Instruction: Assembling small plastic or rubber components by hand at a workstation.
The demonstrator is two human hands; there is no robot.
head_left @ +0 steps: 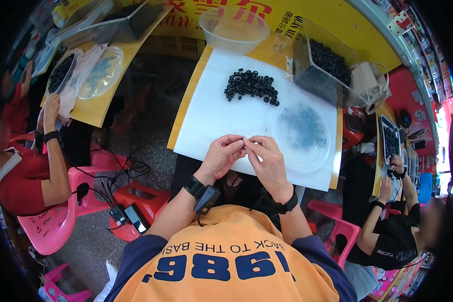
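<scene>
My left hand and my right hand meet over the near edge of a white sheet on the table. Their thumbs and forefingers pinch together around a small dark piece, mostly hidden by the fingertips. Beyond them on the sheet lies a loose pile of small black ring-shaped parts. To the right of the pile, close to my right hand, is a shallow round clear plastic lid with many tiny blue-grey pieces spread in it.
A clear bowl stands at the back edge. At the back right is a clear bin of black parts, beside a white container. Co-workers sit left and right. A red stool bears cables and devices.
</scene>
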